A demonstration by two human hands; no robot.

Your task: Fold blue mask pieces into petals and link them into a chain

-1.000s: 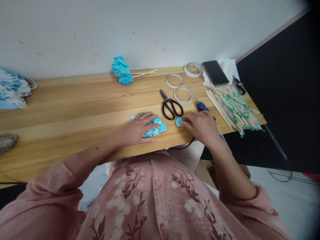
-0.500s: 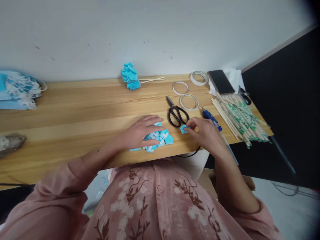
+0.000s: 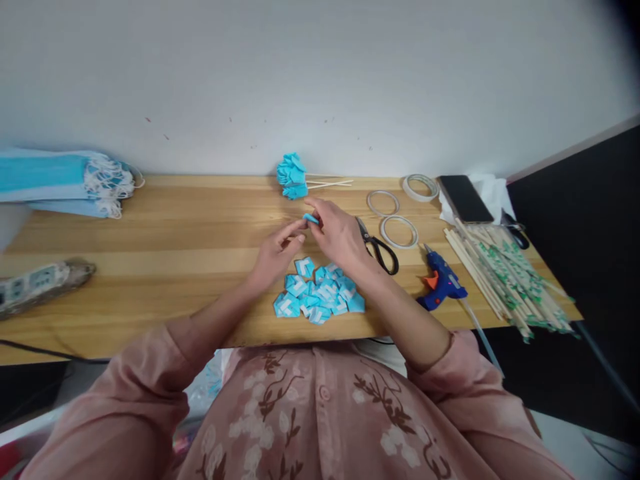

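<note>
My right hand (image 3: 339, 230) pinches a small blue petal-like piece (image 3: 311, 219) between thumb and fingers, above the middle of the table. Right beside it is my left hand (image 3: 281, 252), its index finger stretched to the edge of that piece and its thumb apart. Nearer my body lies a loose pile of folded blue pieces (image 3: 325, 293) with white strips on them. Black-handled scissors (image 3: 384, 255) lie to the right, partly behind my right hand. Beyond the hands rest blue artificial flowers (image 3: 291, 175) on thin wooden sticks (image 3: 330, 183).
On the right are tape rolls (image 3: 420, 188), a blue glue gun (image 3: 443, 280), paper-wrapped chopsticks (image 3: 510, 277) and a phone (image 3: 466, 199). On the left lie a stack of blue face masks (image 3: 45, 173) and a power strip (image 3: 45, 283). A wall stands behind the wooden table (image 3: 190, 240).
My right hand has carried a blue piece from beside the scissors to the middle. My left hand has left the pile and come up to it. The view has shifted.
</note>
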